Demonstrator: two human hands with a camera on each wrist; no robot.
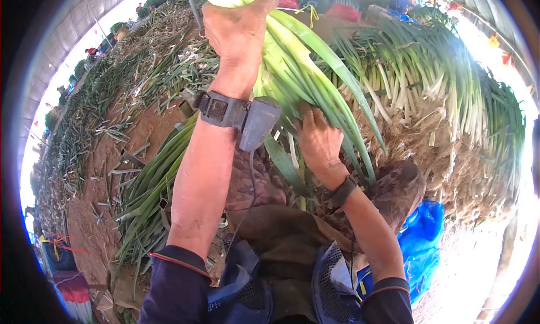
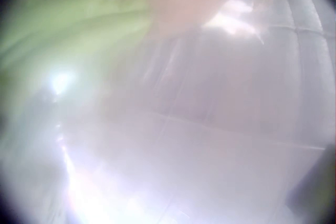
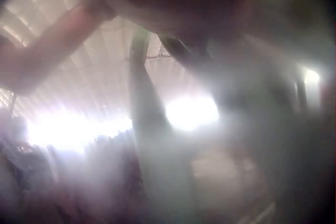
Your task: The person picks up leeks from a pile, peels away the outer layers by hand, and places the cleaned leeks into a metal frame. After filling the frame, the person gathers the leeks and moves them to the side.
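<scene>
My left hand (image 1: 239,31) is raised at the top of the head view and grips a thick bunch of long green onions (image 1: 287,65) around its pale stalks. Their green leaves hang down to the right, toward my lap. Lower down, my right hand (image 1: 320,141) reaches up into those leaves, its bent fingers (image 1: 308,118) holding some of them; the fingertips are partly covered. A broad loose leaf (image 1: 281,161) dangles beside this hand. In the left wrist view the green stalks (image 2: 73,29) are blurred; the right wrist view is hazy.
A long row of green onions (image 1: 410,70) with roots lies to the right. More onion leaves (image 1: 154,183) lie beside my left forearm, and trimmed leaves (image 1: 84,127) litter the soil at left. Blue plastic (image 1: 422,251) lies by my right knee. Filled bags (image 1: 343,9) stand behind.
</scene>
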